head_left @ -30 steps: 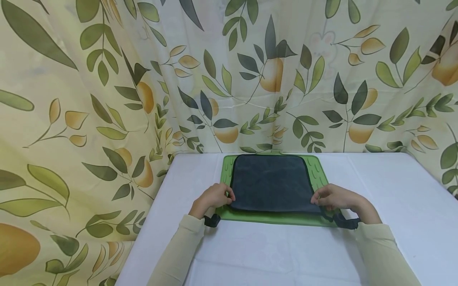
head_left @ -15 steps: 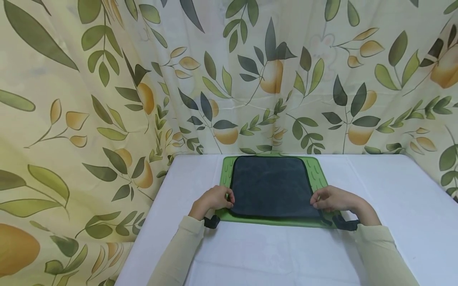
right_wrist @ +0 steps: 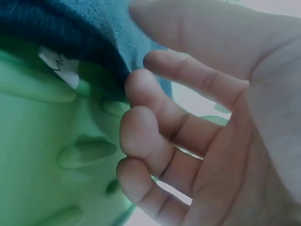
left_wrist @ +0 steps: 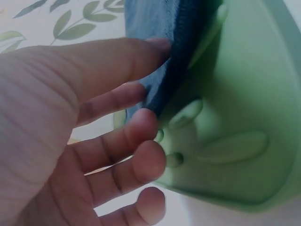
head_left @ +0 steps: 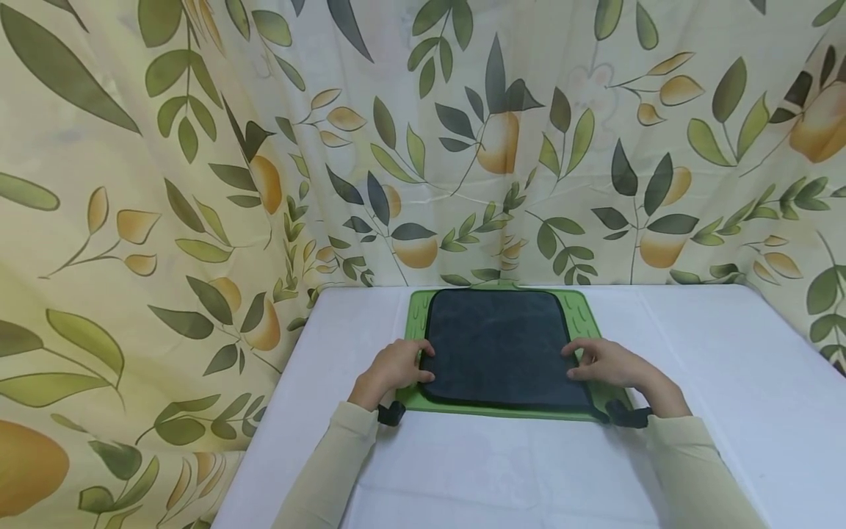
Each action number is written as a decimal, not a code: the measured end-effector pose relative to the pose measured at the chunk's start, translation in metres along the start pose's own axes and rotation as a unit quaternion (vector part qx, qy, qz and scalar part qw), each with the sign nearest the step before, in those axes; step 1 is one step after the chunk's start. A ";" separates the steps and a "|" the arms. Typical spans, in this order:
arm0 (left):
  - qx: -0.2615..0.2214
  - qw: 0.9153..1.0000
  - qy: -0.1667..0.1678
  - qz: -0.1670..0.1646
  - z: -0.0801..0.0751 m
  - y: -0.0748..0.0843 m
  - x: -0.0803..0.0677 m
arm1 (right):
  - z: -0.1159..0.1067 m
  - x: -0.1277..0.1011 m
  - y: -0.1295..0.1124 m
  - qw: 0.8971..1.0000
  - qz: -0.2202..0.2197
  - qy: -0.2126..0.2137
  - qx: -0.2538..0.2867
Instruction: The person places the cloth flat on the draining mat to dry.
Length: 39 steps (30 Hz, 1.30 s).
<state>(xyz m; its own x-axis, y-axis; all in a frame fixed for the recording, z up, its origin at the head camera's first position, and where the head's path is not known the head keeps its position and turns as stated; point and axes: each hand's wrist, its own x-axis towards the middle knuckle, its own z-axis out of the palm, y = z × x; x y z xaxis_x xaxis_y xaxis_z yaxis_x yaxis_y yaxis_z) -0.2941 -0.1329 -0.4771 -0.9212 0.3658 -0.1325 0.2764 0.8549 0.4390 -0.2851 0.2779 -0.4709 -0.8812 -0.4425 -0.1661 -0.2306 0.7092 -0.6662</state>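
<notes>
A dark blue cloth (head_left: 499, 345) with a stitched black edge lies flat over a green tray (head_left: 509, 411) that has raised oval ridges. At the cloth's left edge, my left hand (head_left: 394, 365) has its thumb and fingers parted, the tips right at the border. In the left wrist view the thumb tip overlaps the blue cloth (left_wrist: 150, 28). My right hand (head_left: 611, 364) is at the opposite edge, thumb apart from the fingers. Its fingertips meet the cloth's edge (right_wrist: 108, 52) in the right wrist view, where a white tag (right_wrist: 60, 67) shows below the fabric.
The tray sits on a table with a white cover (head_left: 489, 470), near its far edge. A curtain (head_left: 476, 132) printed with leaves and fruit hangs behind and to the left. Black straps (head_left: 391, 413) circle both wrists.
The cloth's near edge has come down and toward the front of the tray. Both hands have loosened from a pinch to spread fingers, and the right hand has shifted slightly left.
</notes>
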 end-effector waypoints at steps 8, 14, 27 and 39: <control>-0.005 1.000 -0.018 -0.017 0.001 -0.001 -0.001 | 0.003 -0.001 0.000 1.000 0.019 -0.024 -0.001; -0.011 0.999 -0.030 -0.027 0.001 -0.002 -0.003 | 0.003 -0.002 0.001 0.999 0.028 -0.031 0.003; -0.003 0.999 -0.027 -0.024 -0.005 -0.005 -0.006 | -0.002 -0.005 -0.003 0.998 0.023 -0.052 -0.015; 0.015 0.999 0.036 -0.012 -0.010 -0.012 -0.005 | -0.012 -0.011 0.005 0.999 0.033 -0.008 -0.018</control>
<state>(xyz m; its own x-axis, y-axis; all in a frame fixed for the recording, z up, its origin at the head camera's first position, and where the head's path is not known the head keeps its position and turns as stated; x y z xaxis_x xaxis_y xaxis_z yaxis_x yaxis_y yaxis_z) -0.2959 -0.1490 -0.4727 -0.9450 0.3177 -0.0777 0.2602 0.8741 0.4101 -0.2817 0.2923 -0.4636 -0.8882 -0.4033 -0.2199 -0.1877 0.7555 -0.6276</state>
